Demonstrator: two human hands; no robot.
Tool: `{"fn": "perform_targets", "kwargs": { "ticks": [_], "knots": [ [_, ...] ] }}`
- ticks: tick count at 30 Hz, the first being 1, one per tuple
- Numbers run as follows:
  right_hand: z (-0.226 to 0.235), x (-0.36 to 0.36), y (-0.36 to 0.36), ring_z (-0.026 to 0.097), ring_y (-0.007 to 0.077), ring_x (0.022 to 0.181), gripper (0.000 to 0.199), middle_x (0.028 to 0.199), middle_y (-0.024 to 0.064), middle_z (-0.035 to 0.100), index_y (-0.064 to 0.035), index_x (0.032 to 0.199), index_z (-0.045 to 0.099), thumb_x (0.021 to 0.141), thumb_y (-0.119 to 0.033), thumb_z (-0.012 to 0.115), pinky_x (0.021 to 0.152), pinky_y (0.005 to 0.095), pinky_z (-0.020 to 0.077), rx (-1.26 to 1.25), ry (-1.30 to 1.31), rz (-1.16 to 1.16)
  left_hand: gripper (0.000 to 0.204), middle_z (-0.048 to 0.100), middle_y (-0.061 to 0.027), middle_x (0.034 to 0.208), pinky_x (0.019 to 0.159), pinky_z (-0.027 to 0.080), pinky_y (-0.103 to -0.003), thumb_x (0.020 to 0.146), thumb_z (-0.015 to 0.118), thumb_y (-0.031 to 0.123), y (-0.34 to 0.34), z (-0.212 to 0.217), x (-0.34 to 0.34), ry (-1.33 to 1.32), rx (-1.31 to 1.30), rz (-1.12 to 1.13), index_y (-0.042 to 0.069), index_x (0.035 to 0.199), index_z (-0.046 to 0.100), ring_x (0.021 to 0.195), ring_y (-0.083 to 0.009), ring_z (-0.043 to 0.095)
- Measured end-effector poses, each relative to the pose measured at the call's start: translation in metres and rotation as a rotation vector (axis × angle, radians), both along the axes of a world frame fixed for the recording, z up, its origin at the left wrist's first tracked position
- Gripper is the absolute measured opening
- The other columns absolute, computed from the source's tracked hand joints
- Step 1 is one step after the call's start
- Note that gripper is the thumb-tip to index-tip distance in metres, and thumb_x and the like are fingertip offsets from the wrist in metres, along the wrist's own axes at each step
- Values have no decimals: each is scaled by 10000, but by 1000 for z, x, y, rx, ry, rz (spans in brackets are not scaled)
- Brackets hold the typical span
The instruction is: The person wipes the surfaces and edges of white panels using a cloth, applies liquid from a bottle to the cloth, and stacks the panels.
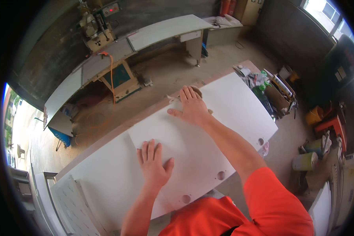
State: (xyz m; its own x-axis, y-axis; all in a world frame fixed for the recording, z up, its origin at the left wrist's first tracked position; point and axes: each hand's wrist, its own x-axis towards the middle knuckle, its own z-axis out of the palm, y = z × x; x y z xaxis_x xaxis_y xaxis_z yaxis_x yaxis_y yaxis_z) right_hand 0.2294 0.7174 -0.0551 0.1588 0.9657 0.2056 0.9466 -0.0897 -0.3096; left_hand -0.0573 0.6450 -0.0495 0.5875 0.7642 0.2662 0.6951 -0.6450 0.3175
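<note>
A white rectangular panel [224,118] with three round holes along its near edge lies on a larger white board [102,177]. My left hand [153,163] rests flat on the panel's left part, fingers spread, holding nothing. My right hand [192,107] is stretched to the panel's far edge, palm down, fingers together. Under its fingertips sits a round brown object [198,91], mostly hidden. My sleeves are orange.
A brown strip of workbench edge [145,112] runs beyond the panel. Cluttered bottles and cardboard [269,90] sit at the right end. A long white counter with a machine [96,29] stands across the dusty floor. Buckets [305,161] are at the right.
</note>
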Motion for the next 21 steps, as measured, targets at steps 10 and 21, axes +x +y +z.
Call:
{"fn": "perform_targets", "kwargs": {
  "ticks": [10, 21],
  "knots": [
    [17, -41, -292, 354, 468, 1532, 1144, 1594, 353, 399, 135, 1505, 428, 869, -801, 599, 1266, 565, 259, -126, -72, -81, 634, 478, -206, 1591, 1236, 180, -690, 927, 718, 357, -4, -10, -1, -4, 15, -6, -5, 1429, 583, 1511, -458, 363],
    [64, -102, -238, 518, 436, 1373, 645, 1455, 215, 576, 39, 1370, 594, 905, -385, 736, 1200, 528, 384, -520, 422, 156, 486, 463, -193, 1610, 1255, 186, -643, 1036, 592, 253, 3, -25, -14, 24, 25, -35, 22, 1463, 562, 1522, -435, 357]
  ]
}}
